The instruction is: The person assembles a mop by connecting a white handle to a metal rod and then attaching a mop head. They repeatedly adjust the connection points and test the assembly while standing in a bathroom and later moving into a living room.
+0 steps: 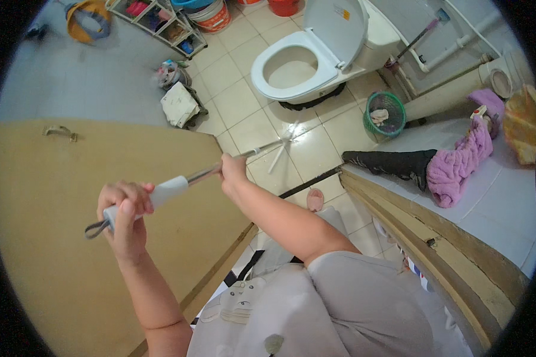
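Note:
My left hand [126, 211] is wrapped round the white grip [170, 190] of a long-handled floor squeegee or mop, with a dark hanging loop at its end. Further down, my right hand [232, 171] closes on its metal pole [203, 174]. The pole slants away to the right, down to the tiled floor. There the tool's narrow white head [277, 158] lies on shiny tiles in front of the toilet [292, 65]. Glare on the tiles blurs the head's outline, so its exact kind is unclear.
A wooden door [101, 238] stands at the left, a door frame [423, 244] at the right. Beyond the threshold are a green wastebasket [385, 114], a white-topped stool [180, 106], a rack [167, 24] and buckets [211, 15]. Purple cloth [458, 163] and a black item [393, 162] lie at right.

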{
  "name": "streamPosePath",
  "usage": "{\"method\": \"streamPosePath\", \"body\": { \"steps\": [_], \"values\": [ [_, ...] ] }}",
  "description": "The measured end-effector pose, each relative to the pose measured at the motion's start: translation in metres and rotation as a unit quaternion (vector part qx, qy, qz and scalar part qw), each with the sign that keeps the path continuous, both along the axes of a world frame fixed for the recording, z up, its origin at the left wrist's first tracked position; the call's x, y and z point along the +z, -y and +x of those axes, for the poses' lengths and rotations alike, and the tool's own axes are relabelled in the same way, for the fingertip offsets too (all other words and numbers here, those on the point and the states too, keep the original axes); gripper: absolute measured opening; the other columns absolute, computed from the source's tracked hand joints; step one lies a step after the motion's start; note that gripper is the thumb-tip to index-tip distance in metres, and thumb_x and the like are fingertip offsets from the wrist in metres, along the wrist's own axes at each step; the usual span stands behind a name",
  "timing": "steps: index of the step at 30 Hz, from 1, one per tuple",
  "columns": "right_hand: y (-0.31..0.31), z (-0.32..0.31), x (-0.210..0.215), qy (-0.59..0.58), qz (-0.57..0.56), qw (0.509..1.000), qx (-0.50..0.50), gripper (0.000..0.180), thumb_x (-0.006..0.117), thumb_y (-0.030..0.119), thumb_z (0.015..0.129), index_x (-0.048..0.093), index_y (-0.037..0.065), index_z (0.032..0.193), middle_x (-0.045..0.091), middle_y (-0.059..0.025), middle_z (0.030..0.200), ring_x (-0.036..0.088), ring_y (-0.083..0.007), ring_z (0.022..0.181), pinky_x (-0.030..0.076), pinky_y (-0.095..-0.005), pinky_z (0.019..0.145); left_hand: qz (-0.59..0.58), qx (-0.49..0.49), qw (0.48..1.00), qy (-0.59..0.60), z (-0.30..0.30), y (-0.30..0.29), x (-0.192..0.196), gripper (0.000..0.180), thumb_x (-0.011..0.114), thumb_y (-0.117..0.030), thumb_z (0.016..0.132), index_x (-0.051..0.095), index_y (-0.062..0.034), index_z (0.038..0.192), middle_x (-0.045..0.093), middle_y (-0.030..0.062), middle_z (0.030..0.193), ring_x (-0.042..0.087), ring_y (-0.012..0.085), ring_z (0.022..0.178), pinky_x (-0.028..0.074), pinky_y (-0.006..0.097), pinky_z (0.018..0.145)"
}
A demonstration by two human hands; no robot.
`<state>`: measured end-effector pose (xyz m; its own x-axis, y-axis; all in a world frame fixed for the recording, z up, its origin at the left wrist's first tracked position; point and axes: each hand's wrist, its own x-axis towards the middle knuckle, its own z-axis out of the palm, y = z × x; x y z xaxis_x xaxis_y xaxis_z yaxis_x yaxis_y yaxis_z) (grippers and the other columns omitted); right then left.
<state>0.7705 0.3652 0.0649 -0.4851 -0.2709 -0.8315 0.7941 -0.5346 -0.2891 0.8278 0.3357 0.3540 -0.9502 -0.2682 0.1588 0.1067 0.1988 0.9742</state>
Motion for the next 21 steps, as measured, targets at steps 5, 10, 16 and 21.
{"method": "streamPosePath", "body": {
  "steps": [5,10,16,21],
  "values": [
    [-0.071,0.010,0.046,0.054,0.054,0.996,-0.036,0.070,0.050,0.004,0.078,0.008,0.004,0.134,0.044,-0.0079,0.083,0.045,-0.0139,0.062,0.038,-0.0284,0.050,0.084,0.018,0.996,0.001,0.023,-0.001,-0.024,0.019,0.057,-0.016,0.084,0.041,-0.0091,0.075,0.047,0.0055,0.066,0.049,0.0161,0.062,0.045,0.042,0.081],
    [-0.105,0.002,-0.018,0.082,0.047,0.996,0.000,0.059,0.049,0.001,0.077,0.015,-0.001,0.126,0.043,-0.0102,0.086,0.045,-0.0161,0.062,0.043,-0.0307,0.052,0.131,0.049,0.990,0.013,0.018,-0.020,-0.079,0.018,0.055,-0.013,0.086,0.042,-0.0062,0.076,0.050,0.0072,0.069,0.051,0.0186,0.065,0.044,0.045,0.082],
    [-0.057,0.005,-0.011,0.060,-0.004,0.998,0.009,0.029,0.046,-0.001,0.077,0.033,-0.002,0.103,0.043,-0.0101,0.077,0.044,-0.0153,0.059,0.041,-0.0313,0.050,0.055,0.053,0.997,0.009,0.018,-0.002,-0.049,0.017,0.053,-0.012,0.085,0.042,-0.0060,0.074,0.047,0.0073,0.065,0.051,0.0188,0.062,0.045,0.044,0.080],
    [-0.015,0.005,-0.014,0.026,-0.129,0.989,0.067,0.040,0.046,0.005,0.080,0.027,0.002,0.115,0.048,-0.0117,0.084,0.051,-0.0172,0.064,0.042,-0.0291,0.053,-0.040,-0.011,0.999,-0.002,0.024,-0.004,-0.024,0.019,0.058,-0.012,0.082,0.043,-0.0071,0.071,0.050,0.0067,0.063,0.051,0.0169,0.058,0.045,0.042,0.080]
  ]
}}
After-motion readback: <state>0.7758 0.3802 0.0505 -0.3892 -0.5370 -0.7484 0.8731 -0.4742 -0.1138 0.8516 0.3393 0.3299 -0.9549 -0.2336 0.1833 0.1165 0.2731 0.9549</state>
